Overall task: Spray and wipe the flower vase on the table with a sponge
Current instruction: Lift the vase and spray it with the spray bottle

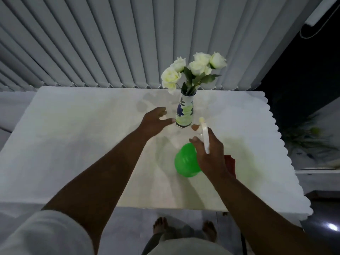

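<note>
A slim white vase [184,111] with blue and green painting stands upright near the table's far middle and holds white roses [193,69]. My left hand [154,122] hovers just left of the vase base, fingers spread, holding nothing. My right hand [209,150] grips a green spray bottle [185,161] by its white trigger head [204,133], nozzle pointing at the vase from just in front of it. A red thing [230,162], partly hidden under my right wrist, lies on the table; I cannot tell if it is the sponge.
The table [73,144] wears a white cloth with a scalloped right edge. Grey vertical blinds [110,43] hang right behind it. A white ledge [318,173] sits to the right. My bare feet [161,225] stand on the floor below the near edge.
</note>
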`<action>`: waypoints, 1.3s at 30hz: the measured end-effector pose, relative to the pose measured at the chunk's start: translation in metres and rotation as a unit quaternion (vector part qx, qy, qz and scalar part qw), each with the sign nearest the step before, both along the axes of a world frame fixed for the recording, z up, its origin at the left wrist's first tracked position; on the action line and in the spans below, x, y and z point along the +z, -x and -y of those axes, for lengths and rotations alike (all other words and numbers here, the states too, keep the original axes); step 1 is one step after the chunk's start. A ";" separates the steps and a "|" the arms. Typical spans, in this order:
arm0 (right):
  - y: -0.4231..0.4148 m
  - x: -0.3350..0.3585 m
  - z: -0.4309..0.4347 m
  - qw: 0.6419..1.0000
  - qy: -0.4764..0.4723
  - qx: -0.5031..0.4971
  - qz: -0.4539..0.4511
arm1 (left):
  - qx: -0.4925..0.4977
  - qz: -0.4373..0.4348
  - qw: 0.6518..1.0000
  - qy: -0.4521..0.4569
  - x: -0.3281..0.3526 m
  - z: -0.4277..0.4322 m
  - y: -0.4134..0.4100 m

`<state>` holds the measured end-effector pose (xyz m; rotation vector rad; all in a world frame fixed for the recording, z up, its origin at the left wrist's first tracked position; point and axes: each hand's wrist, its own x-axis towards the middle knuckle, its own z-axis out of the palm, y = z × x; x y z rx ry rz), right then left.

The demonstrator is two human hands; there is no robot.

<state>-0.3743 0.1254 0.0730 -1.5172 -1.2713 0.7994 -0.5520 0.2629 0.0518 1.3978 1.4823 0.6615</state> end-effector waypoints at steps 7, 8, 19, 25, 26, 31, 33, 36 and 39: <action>-0.072 0.009 0.020 0.999 0.015 -0.035 0.003 | -0.046 0.056 0.997 0.005 -0.005 -0.082 -0.072; -0.076 0.008 0.023 0.999 0.019 -0.037 0.002 | -0.050 0.069 0.996 0.006 -0.007 -0.087 -0.076; -0.055 0.022 0.004 0.999 0.045 -0.011 -0.013 | -0.010 0.108 0.991 -0.081 0.046 -0.081 -0.062; -0.025 0.056 -0.012 0.999 -0.036 0.014 0.011 | -0.020 0.105 0.987 -0.121 0.098 -0.060 -0.035; -0.022 0.059 -0.010 0.999 -0.040 0.017 0.014 | -0.019 0.103 0.986 -0.126 0.104 -0.055 -0.030; -0.018 0.054 0.016 0.999 0.032 0.028 0.015 | 0.005 0.091 0.985 -0.143 0.127 -0.034 -0.015; -0.021 0.047 0.028 0.996 0.076 0.040 0.030 | 0.006 0.089 0.985 -0.148 0.137 -0.025 -0.011; -0.028 0.039 0.039 0.989 0.132 0.074 0.001 | -0.008 0.093 0.983 -0.156 0.150 -0.012 -0.007; -0.036 0.039 0.034 0.977 0.152 0.103 -0.106 | -0.060 0.114 0.981 -0.148 0.163 -0.002 -0.001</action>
